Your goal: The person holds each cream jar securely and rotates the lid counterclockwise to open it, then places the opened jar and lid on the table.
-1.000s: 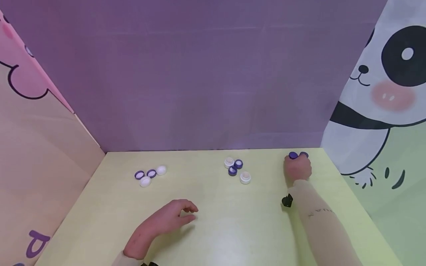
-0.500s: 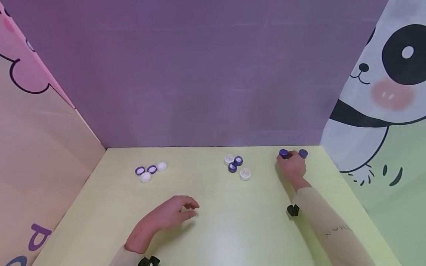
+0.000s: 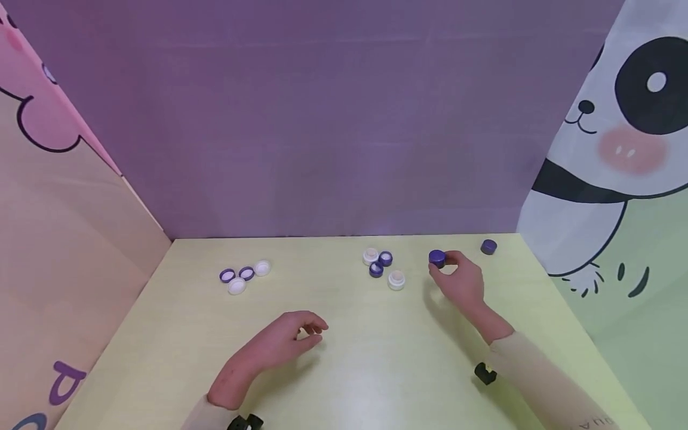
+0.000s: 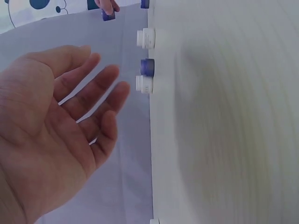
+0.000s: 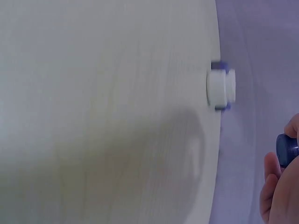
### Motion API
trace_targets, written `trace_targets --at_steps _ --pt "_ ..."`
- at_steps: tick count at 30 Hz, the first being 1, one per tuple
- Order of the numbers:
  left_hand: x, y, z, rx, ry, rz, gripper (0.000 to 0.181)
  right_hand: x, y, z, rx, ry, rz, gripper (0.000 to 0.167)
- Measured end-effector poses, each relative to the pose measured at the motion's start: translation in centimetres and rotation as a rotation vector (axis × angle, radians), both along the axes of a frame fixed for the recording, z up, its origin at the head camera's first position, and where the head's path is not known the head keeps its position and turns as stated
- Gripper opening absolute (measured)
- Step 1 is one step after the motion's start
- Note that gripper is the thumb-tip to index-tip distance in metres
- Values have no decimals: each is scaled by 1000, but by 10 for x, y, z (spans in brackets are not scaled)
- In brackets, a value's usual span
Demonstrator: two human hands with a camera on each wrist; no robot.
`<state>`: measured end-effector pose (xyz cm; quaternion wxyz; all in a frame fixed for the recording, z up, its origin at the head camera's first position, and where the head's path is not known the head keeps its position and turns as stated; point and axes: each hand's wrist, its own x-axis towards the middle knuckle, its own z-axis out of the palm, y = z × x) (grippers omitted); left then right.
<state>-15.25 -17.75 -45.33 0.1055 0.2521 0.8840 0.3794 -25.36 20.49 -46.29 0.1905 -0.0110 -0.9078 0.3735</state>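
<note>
My right hand (image 3: 461, 280) pinches a small purple capped jar (image 3: 437, 258) between thumb and fingers, held above the table at the right. In the right wrist view the same jar (image 5: 286, 150) shows dark blue at the edge, partly hidden by the hand. My left hand (image 3: 285, 340) hovers over the table's front middle, fingers loosely bent, holding nothing. To the left of the right hand stand two white open jars (image 3: 396, 280) and two purple open jars (image 3: 385, 258) in a group. Another purple capped jar (image 3: 488, 246) stands at the far right corner.
At the left lie two purple lids (image 3: 227, 275) and two white lids (image 3: 236, 286), their hollow insides up. The pale yellow table (image 3: 344, 370) meets a purple backdrop (image 3: 344, 119) behind, with printed panels at both sides.
My right hand has lifted one purple jar from the far right corner and carried it left toward the open jars. The left hand has barely shifted.
</note>
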Motion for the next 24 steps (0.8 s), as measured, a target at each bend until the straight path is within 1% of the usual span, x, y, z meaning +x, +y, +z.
trace_targets --at_steps 2,7,10,15,18,21,24 --pt "0 3 1 7 24 4 22 10 -7 2 10 21 40 37" --pt "1 12 3 34 39 0 22 33 -26 8 15 71 138 33" --pt "3 17 4 53 68 1 22 46 -38 9 14 98 196 30" --pt "8 27 7 48 113 19 26 68 -54 9 5 84 297 30" --pt "7 34 10 26 157 35 29 78 -63 11 -3 91 333 33" --pt "5 41 15 8 206 56 33 84 -71 15 -9 111 365 36" --pt "5 45 19 -6 225 68 36 90 -79 16 4 121 403 36"
